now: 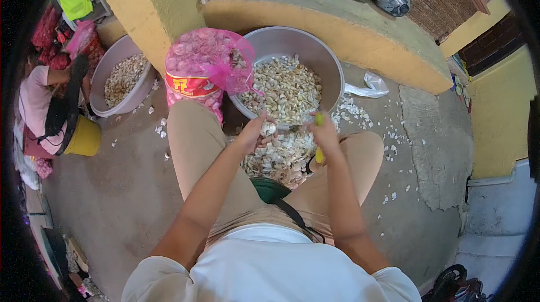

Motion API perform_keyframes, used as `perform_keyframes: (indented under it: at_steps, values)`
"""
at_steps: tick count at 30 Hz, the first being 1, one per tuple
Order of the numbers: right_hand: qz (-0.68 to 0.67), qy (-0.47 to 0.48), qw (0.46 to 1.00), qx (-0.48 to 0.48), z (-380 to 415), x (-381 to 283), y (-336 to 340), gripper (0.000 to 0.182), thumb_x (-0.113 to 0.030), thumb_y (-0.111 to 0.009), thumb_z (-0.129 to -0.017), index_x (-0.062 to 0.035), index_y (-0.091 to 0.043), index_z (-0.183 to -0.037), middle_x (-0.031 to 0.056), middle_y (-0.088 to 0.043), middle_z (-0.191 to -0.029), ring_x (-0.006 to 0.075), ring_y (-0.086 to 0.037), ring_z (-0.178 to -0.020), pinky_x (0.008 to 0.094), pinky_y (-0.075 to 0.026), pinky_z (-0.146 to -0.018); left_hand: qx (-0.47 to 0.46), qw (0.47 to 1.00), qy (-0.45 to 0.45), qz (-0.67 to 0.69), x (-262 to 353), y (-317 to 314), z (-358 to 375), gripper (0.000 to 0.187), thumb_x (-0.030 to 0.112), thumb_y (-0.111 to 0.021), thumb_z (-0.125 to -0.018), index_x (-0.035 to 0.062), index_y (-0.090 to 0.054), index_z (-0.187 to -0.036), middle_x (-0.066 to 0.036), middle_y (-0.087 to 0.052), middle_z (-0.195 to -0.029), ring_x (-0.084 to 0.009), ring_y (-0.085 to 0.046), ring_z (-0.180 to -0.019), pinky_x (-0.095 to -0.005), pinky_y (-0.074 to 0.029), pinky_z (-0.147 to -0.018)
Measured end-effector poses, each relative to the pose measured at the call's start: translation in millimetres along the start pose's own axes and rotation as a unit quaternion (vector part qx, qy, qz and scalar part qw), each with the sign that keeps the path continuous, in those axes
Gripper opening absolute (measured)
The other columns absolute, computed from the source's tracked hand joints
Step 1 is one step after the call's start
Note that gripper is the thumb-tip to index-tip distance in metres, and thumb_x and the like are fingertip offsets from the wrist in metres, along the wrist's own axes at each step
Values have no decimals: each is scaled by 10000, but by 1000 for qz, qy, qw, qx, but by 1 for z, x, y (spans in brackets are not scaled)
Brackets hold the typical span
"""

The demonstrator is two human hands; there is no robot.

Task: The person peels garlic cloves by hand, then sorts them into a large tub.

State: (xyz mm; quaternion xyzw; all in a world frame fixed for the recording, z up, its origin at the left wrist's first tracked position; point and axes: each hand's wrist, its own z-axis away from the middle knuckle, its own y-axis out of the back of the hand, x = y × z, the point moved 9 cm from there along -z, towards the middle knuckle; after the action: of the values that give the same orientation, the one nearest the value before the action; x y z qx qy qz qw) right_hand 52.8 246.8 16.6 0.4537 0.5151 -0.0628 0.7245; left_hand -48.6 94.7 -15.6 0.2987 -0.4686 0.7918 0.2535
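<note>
My left hand is closed around a whitish garlic bulb, just in front of the near rim of a large grey basin. Many garlic cloves lie in that basin. To the right, my right hand grips a knife with a yellow-green handle; a yellow part also shows below the fist, and motion blurs the fingers. Below both hands, between my knees, is a heap of garlic skins. A pink mesh sack of garlic bulbs stands against the basin's left side.
At the left, a co-worker in a pink top sits by a yellow bucket and another basin of garlic. A raised concrete ledge runs behind the large basin. A clear plastic bag and scattered skins lie on the floor.
</note>
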Motion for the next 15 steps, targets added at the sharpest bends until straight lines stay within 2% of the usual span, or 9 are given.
perform_keyframes:
  at_steps: [2, 6, 9, 10, 13, 15]
  values:
    - [-107, -90, 985, -97, 18, -7, -35, 294, -178, -576, -761, -41, -482, -1003, 11, -528, -623, 68, -395, -389, 194, -300, -340, 48, 998, -22, -21, -6, 7, -1, 374, 446, -311, -868, 89, -416, -899, -76, -502, -616, -98, -373, -372, -212, -253, -322]
    - [-161, -70, 968, -180, 35, -41, -55, 372, -250, -590, -767, -10, -463, -1023, 60, -551, -690, 87, -447, -461, 243, -375, -421, 90, 995, -16, -47, -12, 14, -6, 368, 437, -329, -865, 84, -415, -926, -60, -492, -578, -112, -399, -372, -226, -285, -317]
    - [-175, 48, 970, -162, 38, -55, -65, 333, -243, -577, -778, -10, -475, -995, 57, -547, -680, 88, -469, -501, 229, -388, -458, 85, 990, 3, -109, -19, 6, -10, 388, 430, -338, -864, 70, -456, -943, -45, -489, -569, -110, -414, -378, -226, -298, -312]
    - [-146, -35, 972, -179, 44, -55, -63, 320, -253, -585, -772, -11, -491, -958, 56, -544, -673, 92, -485, -534, 225, -400, -489, 80, 988, 6, -133, -20, 3, -12, 396, 429, -342, -863, 64, -471, -946, -41, -489, -568, -110, -420, -380, -225, -302, -310]
    - [-170, -53, 969, -172, 37, -39, -76, 299, -251, -583, -771, -4, -501, -918, 55, -540, -669, 97, -490, -535, 234, -401, -486, 132, 983, -33, -125, -16, 4, -8, 403, 408, -348, -866, 42, -503, -928, -45, -499, -584, -110, -436, -389, -228, -318, -306]
    - [-183, -57, 965, -178, 37, -34, -79, 293, -248, -580, -771, 1, -500, -901, 54, -538, -662, 97, -488, -527, 235, -398, -481, 143, 974, -52, -166, -15, 10, -10, 401, 401, -356, -863, 32, -500, -921, -46, -496, -585, -112, -437, -391, -233, -327, -302]
